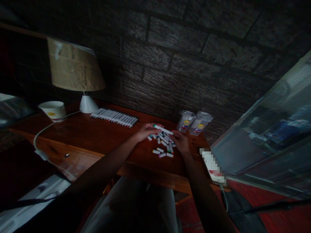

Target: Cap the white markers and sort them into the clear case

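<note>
A white marker (163, 129) with a green end is held slantwise above the table. My left hand (145, 132) grips it near the green end, thumb and fingers closed round it. At the marker's other end is my right hand (180, 141), its fingers closed at the white tip; the dim light hides exactly how they meet it. Beneath both hands lies a loose pile of short white marker caps (165, 139) with coloured ends, several of them spread towards the table's front edge. Left of the pile, many white markers (115, 117) lie side by side in a row.
Two clear plastic cases (186, 122) with labels stand by the brick wall. A lamp (88, 104) and a white cup (54, 110) with a cable beside it occupy the left of the wooden table (102, 137). A blurred-out device (213, 166) lies at the right edge.
</note>
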`<state>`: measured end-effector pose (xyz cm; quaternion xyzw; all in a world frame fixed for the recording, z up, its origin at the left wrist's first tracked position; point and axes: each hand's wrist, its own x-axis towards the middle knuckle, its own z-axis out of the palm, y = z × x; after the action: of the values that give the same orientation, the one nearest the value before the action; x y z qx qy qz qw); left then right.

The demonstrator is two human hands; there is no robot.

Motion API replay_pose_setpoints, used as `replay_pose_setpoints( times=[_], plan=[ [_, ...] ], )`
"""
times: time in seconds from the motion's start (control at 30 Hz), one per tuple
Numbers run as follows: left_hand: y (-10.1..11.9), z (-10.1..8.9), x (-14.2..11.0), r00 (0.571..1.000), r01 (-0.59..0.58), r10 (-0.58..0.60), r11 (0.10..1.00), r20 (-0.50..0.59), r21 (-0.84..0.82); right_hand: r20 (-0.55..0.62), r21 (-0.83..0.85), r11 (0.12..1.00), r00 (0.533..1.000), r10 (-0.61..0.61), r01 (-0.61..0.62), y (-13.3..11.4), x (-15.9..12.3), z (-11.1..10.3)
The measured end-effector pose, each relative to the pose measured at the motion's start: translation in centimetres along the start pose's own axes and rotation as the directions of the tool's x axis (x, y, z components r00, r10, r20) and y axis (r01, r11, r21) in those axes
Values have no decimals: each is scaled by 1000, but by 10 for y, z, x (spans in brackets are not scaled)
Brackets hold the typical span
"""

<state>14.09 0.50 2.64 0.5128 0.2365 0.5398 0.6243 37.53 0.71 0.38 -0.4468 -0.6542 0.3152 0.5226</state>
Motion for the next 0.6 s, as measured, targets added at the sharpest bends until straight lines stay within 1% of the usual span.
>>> replay_pose_setpoints(
  times=[0.1, 0.17, 0.23, 0.3, 0.47, 0.6],
  plan=[
    [1, -3, 4, 992, -18, 4, 994, -127, -105, -12, -41, 999, 1000, -23, 23, 1, 1, -1],
    [3, -6, 6, 973, -50, 11, 985, -229, -166, -25, -74, 997, 999, -36, 34, 2, 1, -3],
    [4, -9, 8, 954, -70, 10, 979, -299, -192, -39, -97, 994, 998, -46, 42, 2, 2, -5],
    [4, -10, 8, 949, -57, -8, 979, -316, -197, -43, -104, 993, 998, -55, 50, 2, 2, -6],
    [3, -6, 9, 950, -18, -54, 974, -308, -226, -27, -93, 994, 998, -64, 61, -1, 0, -4],
    [3, -5, 8, 955, 30, -99, 970, -279, -241, -11, -53, 997, 998, -60, 59, -4, -1, -3]
  ],
)
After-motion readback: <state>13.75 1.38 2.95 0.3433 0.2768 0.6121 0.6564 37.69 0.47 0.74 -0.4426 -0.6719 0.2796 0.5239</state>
